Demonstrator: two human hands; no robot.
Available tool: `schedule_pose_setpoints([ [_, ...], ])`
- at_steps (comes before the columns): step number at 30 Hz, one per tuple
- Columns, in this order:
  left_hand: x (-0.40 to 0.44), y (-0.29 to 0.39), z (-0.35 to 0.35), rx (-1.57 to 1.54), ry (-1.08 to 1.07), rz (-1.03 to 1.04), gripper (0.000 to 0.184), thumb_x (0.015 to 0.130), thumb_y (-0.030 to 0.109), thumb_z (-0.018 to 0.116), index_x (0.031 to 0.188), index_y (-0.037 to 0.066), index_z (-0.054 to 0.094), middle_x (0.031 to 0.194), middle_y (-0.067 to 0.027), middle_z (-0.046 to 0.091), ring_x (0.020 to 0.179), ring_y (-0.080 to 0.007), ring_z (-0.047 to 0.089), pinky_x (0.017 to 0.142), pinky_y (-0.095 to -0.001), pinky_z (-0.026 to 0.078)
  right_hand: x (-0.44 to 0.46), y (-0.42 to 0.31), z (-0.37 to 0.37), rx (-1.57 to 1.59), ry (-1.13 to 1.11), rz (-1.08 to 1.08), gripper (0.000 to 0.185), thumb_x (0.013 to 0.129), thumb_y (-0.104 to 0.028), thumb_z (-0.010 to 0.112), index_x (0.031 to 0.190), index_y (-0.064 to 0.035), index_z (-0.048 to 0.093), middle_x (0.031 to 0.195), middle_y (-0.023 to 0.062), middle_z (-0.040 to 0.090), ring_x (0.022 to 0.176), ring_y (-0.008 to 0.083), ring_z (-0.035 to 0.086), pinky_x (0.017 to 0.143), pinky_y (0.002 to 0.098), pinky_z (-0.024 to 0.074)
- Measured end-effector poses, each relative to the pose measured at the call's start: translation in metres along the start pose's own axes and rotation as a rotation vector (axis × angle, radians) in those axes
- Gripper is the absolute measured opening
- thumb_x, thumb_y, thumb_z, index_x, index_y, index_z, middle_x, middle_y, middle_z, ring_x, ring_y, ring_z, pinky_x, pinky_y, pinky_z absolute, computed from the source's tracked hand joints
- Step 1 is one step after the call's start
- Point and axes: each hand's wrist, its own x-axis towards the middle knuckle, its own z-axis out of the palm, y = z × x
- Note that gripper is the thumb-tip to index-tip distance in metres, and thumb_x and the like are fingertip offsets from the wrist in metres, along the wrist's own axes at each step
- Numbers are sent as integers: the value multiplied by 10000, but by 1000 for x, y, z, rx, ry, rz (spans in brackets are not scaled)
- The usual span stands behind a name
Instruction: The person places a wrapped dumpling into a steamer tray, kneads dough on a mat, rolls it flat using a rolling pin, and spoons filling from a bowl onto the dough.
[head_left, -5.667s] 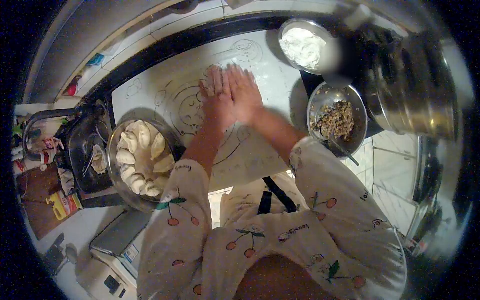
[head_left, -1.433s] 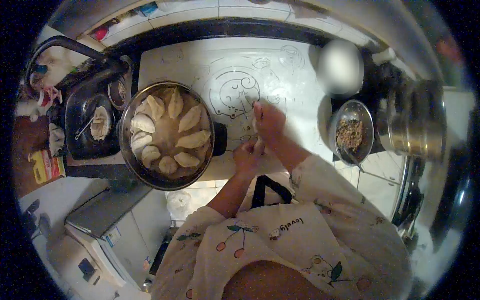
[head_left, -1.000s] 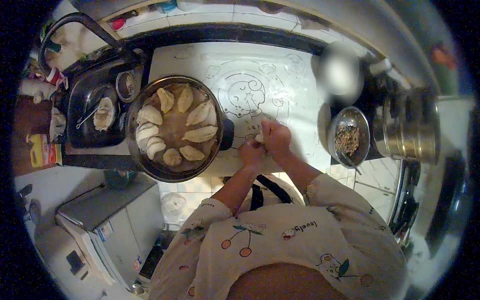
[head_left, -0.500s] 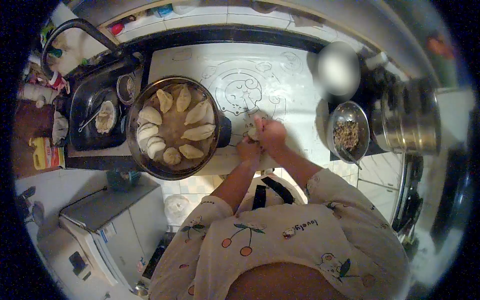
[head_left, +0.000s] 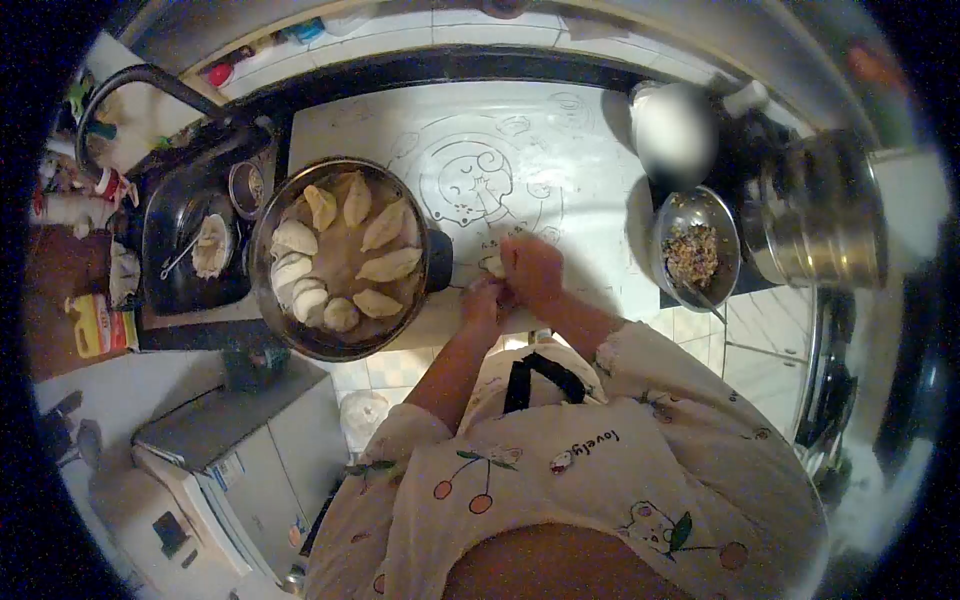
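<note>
Pinching dough piece (head_left: 494,266): apparently at the sealing step of a fold, over the near part of the printed mat (head_left: 600,210), right of the pan (head_left: 340,252).
Right hand (head_left: 533,268): closed on the dough piece, fingertips blurred.
Left hand (head_left: 485,303): curled just nearer, touching the right hand; too covered to tell whether gripping dough.
Pan: lined with dumplings (head_left: 388,264) around a bare middle.
Next pinch: likely needing firm, even pressure along the edge, without tearing.
</note>
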Motion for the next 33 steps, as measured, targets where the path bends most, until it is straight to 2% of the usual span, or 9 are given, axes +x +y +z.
schedule_pose_setpoints([
  [2, -25, 30, 31, 61, 113, -64, 174, 849, 89, 512, 998, 23, 573, 973, -110, 612, 880, -217, 613, 791, -362, 523, -13, 8, -3, 23, -236, -68, 316, 882, -319, 468, 745, -58, 582, 761, 153, 594, 660, 336, 587, 561, 455, 461],
  [6, -55, 65, 69, -139, -12, -50, 194, 854, 165, 555, 973, 16, 592, 957, -125, 622, 849, -228, 621, 753, -359, 535, -4, 4, -2, 169, 16, -124, 243, 873, -275, 486, 775, -68, 569, 784, 143, 597, 686, 343, 587, 585, 458, 469],
  [10, -36, 54, 62, 525, 90, 157, 334, 824, 257, 644, 994, -24, 584, 960, -117, 620, 846, -217, 620, 743, -357, 539, 1, 23, 10, 333, 180, -228, 146, 864, -201, 503, 818, -79, 568, 783, 120, 610, 702, 347, 587, 641, 459, 486],
  [14, -6, 39, 51, 223, 231, -48, 358, 787, 247, 693, 979, -36, 589, 947, -108, 619, 818, -195, 617, 717, -337, 545, -24, 57, 8, 267, 150, -300, 119, 830, -130, 527, 893, -48, 585, 862, 147, 618, 819, 371, 589, 756, 453, 490],
  [20, -41, 80, 132, 485, 365, 10, 304, 786, 149, 661, 1029, -10, 572, 974, -90, 603, 826, -178, 602, 713, -338, 551, -41, 97, -65, -32, 173, 81, 567, 848, -237, 521, 1349, -25, 363, 1382, 223, 353, 1259, 368, 369, 1047, 465, 290],
  [25, -18, 85, 140, 412, 142, 342, 276, 776, 60, 644, 1018, -26, 540, 990, -92, 585, 860, -160, 587, 750, -326, 539, -83, 113, -76, -139, -196, 145, 666, 806, -250, 615, 1362, -26, 324, 1449, 178, 264, 1332, 343, 264, 1098, 457, 204],
  [28, 8, 90, 165, 657, 47, 559, 360, 774, 40, 638, 1114, 8, 525, 1041, -103, 576, 890, -182, 587, 765, -312, 523, -93, 109, -92, -17, -78, 100, 605, 839, -205, 587, 1365, -61, 326, 1423, 175, 313, 1282, 360, 349, 1061, 450, 284],
  [30, 23, 82, 182, 897, 10, 778, 406, 773, 49, 644, 1159, 41, 520, 1071, -122, 577, 909, -233, 600, 767, -327, 516, -89, 97, -99, 715, 57, 381, 491, 848, -176, 558, 1310, -79, 425, 1388, 190, 345, 1279, 369, 345, 1057, 423, 293],
  [33, 42, 44, 153, 1875, -383, 709, 453, 770, 105, 671, 1195, 90, 515, 1112, -166, 560, 948, -339, 592, 782, -374, 507, -87, 101, -109, 622, 70, 278, 432, 864, -164, 522, 1287, -91, 473, 1362, 205, 362, 1262, 368, 364, 1044, 406, 313],
])
